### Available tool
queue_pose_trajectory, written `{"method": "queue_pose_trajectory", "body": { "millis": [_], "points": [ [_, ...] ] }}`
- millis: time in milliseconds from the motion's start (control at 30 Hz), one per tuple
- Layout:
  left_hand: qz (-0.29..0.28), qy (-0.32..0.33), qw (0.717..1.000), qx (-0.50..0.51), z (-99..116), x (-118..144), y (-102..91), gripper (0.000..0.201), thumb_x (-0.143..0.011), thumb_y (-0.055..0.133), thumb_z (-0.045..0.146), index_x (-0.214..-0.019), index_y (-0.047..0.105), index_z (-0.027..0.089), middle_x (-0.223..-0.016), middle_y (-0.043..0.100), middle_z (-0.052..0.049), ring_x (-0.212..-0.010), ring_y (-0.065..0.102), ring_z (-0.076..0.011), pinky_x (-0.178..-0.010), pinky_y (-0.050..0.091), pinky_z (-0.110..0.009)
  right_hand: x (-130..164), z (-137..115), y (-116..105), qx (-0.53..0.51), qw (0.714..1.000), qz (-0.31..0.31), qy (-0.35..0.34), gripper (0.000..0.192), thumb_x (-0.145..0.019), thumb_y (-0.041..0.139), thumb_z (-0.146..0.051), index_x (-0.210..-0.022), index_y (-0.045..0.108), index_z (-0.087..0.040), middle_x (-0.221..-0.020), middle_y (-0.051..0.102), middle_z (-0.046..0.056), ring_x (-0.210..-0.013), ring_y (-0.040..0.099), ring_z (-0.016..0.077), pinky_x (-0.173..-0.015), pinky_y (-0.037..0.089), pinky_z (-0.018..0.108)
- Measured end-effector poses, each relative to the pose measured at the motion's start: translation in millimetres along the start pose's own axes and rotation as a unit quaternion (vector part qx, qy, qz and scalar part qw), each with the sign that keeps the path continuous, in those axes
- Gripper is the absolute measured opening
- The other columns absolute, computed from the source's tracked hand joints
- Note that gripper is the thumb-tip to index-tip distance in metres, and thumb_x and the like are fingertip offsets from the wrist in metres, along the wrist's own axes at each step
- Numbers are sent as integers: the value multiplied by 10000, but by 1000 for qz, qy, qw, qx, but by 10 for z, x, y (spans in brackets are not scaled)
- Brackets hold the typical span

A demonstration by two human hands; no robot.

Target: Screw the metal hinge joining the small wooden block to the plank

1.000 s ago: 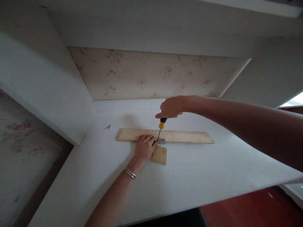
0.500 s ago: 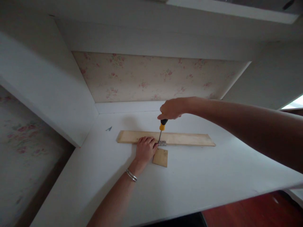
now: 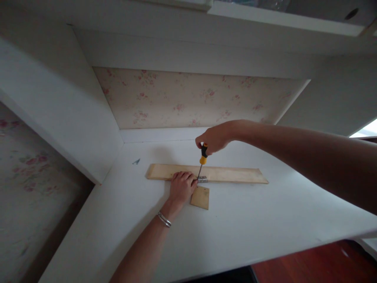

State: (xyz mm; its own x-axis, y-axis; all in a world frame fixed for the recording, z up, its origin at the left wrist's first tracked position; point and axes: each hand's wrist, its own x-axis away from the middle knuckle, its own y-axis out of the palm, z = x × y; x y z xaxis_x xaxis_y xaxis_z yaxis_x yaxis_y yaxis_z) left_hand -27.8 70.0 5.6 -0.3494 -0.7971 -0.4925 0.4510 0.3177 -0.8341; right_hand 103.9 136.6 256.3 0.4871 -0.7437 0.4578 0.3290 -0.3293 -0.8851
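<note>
My right hand is closed round the black and yellow handle of a screwdriver, held nearly upright. Its thin shaft runs down to the left end of a small metal hinge on the near edge of a long wooden board. My left hand grips the board just left of the hinge, fingers together over the wood and thumb beside the screwdriver tip. The tip itself and any screw under it are too small to make out. A small square wooden piece with holes lies just in front of the hinge.
The board lies on a white desk top. Left of it is a small bluish-grey mark or object. A white side panel stands at the left, a shelf hangs overhead, and floral wallpaper covers the back.
My right hand has turned on the screwdriver: its fingers have opened a little and more of the handle shows. My left hand stays on the board. The view has shifted slightly.
</note>
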Motion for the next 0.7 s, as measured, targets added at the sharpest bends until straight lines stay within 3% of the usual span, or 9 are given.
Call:
{"method": "queue_pose_trajectory", "body": {
  "millis": [100,167,233,300,367,500,600,700],
  "points": [
    [-1,3,1000,1,6,-1,-11,144,-840,642,261,-978,647,221,-1019,654,-52,-981,547,-231,-901,383,-408,17,-19,-6,-7,999,-23,24,414,-770,629,-440,-1094,610,-183,-786,660,63,-568,574,185,-550,402,316],
    [-4,6,1000,4,11,-2,-18,129,-845,633,259,-969,647,223,-1021,653,-50,-980,549,-228,-908,382,-405,-13,-33,-8,-6,997,-40,60,499,-832,484,-570,-993,647,-126,-726,650,95,-526,570,198,-539,407,342],
    [-3,4,1000,4,13,-3,-18,137,-846,632,264,-974,644,219,-1023,654,-48,-978,549,-227,-908,383,-404,-58,-30,-5,17,996,-45,69,535,-871,398,-560,-857,672,-101,-651,631,104,-514,565,202,-544,402,350],
    [0,0,1000,3,11,-1,-9,163,-837,643,269,-990,639,212,-1026,655,-45,-979,547,-228,-906,386,-405,-86,-9,5,40,997,-39,48,443,-877,429,-472,-850,674,-104,-639,629,94,-543,570,202,-558,393,341],
    [3,-2,1000,2,8,2,3,192,-818,666,273,-997,637,210,-1026,655,-43,-987,545,-232,-910,384,-410,-82,17,19,45,999,-22,15,324,-833,531,-379,-991,651,-124,-724,654,81,-613,586,203,-572,387,319],
    [-1,-1,1000,3,7,2,8,224,-788,700,287,-995,643,223,-1027,653,-52,-989,546,-245,-914,383,-419,-29,23,40,43,998,18,-44,563,-677,712,-294,-1197,542,-163,-925,663,77,-722,602,202,-566,383,276],
    [-5,1,1000,6,15,-2,-10,205,-791,695,279,-982,646,226,-1029,652,-55,-987,547,-247,-912,381,-418,-28,-21,33,-8,1000,0,10,555,-760,615,-522,-1168,563,-149,-844,667,80,-601,599,186,-554,399,297],
    [-4,1,1000,4,19,-6,-24,219,-794,692,288,-997,642,225,-1029,652,-56,-994,542,-252,-907,381,-419,-61,-52,10,-20,996,-41,79,624,-849,380,-657,-969,659,-111,-664,639,88,-499,572,183,-557,409,332]
  ]
}}
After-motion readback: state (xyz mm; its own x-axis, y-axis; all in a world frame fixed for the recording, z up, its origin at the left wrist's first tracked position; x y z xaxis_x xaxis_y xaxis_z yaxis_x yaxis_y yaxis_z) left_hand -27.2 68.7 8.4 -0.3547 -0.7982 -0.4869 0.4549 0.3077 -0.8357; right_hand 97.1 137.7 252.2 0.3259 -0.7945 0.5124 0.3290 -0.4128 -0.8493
